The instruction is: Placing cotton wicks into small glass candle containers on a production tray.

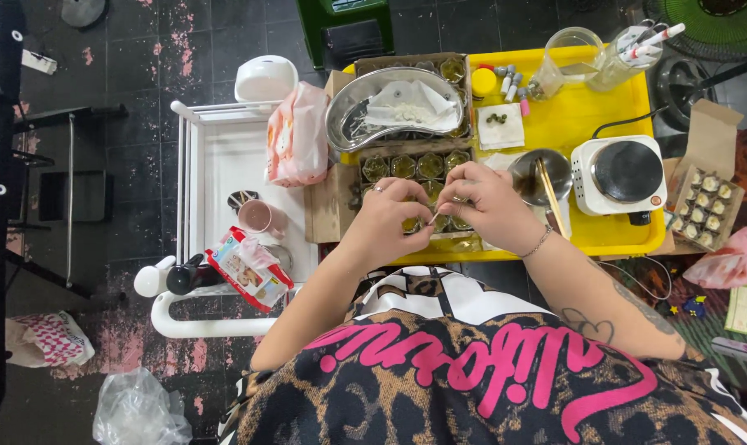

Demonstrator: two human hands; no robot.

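Note:
My left hand [390,216] and my right hand [484,202] meet over a cardboard box [332,202] of small clear jars [406,166] with greenish contents. Both hands pinch a thin light stick [433,217] between the fingertips, above a jar near the box's front row. The jar under my fingers is mostly hidden. A ring sits on my left hand and a bracelet on my right wrist.
A yellow tray [579,115] carries a metal kidney dish [390,103], a small metal bowl with chopsticks [542,175], a white hotplate [619,173] and plastic cups [567,53]. A white cart [217,165] to the left holds a pink cup and packets. Another box of jars [703,206] sits right.

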